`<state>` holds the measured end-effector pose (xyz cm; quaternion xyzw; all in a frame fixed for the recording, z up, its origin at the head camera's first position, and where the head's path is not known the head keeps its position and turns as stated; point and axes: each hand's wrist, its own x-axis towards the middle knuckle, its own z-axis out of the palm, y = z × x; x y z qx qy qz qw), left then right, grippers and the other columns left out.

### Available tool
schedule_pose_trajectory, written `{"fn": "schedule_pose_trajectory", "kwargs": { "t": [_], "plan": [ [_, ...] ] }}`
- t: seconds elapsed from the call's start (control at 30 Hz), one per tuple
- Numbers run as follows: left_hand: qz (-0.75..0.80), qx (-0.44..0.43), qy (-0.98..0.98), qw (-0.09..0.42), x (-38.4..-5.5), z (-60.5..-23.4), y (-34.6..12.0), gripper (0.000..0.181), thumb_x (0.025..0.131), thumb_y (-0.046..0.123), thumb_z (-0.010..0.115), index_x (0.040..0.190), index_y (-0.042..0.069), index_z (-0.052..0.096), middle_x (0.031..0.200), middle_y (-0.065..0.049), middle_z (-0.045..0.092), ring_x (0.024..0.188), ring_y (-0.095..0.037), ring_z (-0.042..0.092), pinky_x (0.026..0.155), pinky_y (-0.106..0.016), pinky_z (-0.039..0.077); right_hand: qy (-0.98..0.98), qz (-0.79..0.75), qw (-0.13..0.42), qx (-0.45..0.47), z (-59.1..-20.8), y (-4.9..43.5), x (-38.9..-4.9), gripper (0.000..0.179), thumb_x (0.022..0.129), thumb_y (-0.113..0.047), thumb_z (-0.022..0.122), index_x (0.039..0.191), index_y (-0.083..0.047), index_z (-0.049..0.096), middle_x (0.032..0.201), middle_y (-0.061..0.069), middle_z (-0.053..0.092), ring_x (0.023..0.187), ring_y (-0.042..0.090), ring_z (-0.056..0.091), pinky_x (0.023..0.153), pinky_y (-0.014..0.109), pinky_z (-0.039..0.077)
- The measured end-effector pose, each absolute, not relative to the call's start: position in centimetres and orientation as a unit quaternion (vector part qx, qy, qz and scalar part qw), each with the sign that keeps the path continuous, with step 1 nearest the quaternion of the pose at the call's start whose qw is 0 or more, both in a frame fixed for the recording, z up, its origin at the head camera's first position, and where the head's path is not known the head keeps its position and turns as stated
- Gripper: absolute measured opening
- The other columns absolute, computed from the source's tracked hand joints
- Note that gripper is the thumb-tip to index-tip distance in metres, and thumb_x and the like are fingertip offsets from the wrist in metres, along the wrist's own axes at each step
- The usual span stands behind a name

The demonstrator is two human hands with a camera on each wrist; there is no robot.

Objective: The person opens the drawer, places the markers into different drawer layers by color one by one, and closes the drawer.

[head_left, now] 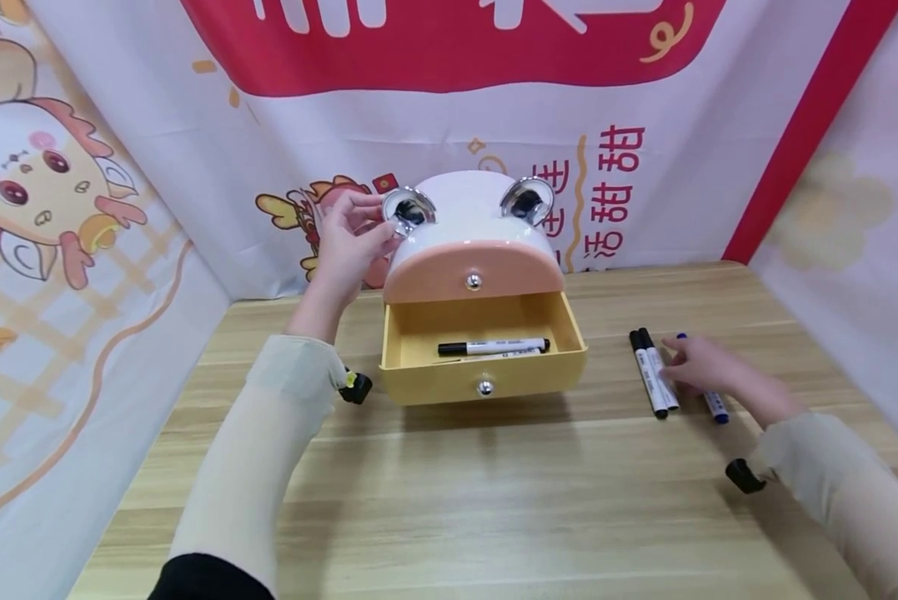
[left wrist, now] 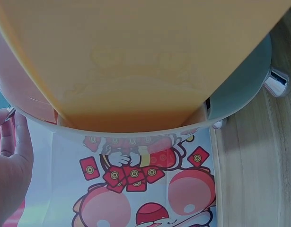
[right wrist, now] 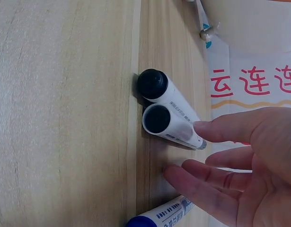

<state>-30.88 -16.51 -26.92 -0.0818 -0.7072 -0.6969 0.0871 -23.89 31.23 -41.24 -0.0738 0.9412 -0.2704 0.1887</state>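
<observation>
A white frog-shaped drawer box (head_left: 464,196) stands at the back of the table, its pink upper drawer (head_left: 433,279) closed and its yellow lower drawer (head_left: 433,385) pulled out. Black-capped markers (head_left: 494,345) lie inside the yellow drawer. My left hand (head_left: 347,250) pinches the box's left chrome eye (head_left: 409,210) between thumb and fingers. On the right, my right hand (head_left: 707,371) hovers at two black-capped markers (head_left: 649,379) lying side by side. Its fingers are spread, the thumb tip right at the nearer marker (right wrist: 180,130). A blue-capped marker (right wrist: 166,215) lies under the fingers.
The wooden table (head_left: 494,508) runs up to a printed cloth (head_left: 433,125) that hangs behind the box and along both sides. The box's right chrome eye (head_left: 527,202) sticks up near that cloth.
</observation>
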Motion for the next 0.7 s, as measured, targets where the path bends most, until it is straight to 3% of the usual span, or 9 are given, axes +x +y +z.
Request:
{"fn": "schedule_pose_trajectory", "kwargs": {
  "t": [0.37, 0.7],
  "plan": [
    [-0.693, -0.083, -0.711, 0.085, -31.0, -26.8, -16.5, 0.031, 0.096, 0.001, 0.07, 0.123, 0.013, 0.059, 0.125, -0.011, 0.059, 0.114, -0.026, 0.061, 0.087, -0.031, 0.061, 0.951, -0.231, 0.199, -0.043, -41.2, 30.2, -24.4, 0.067, 0.098, -0.01, 0.063, 0.146, 0.021, 0.029, 0.115, 0.036, 0.063, 0.068, 0.019, 0.064, 0.061, 0.033, 0.057],
    [-0.694, -0.087, -0.71, 0.087, -30.9, -26.9, -16.6, 0.031, 0.096, 0.0, 0.069, 0.122, 0.013, 0.058, 0.124, -0.011, 0.059, 0.114, -0.026, 0.062, 0.086, -0.03, 0.061, 0.959, -0.216, 0.175, -0.051, -41.0, 30.1, -24.7, 0.062, 0.089, -0.002, 0.062, 0.142, 0.02, 0.039, 0.111, 0.036, 0.064, 0.062, 0.018, 0.062, 0.055, 0.033, 0.056]
  ]
}}
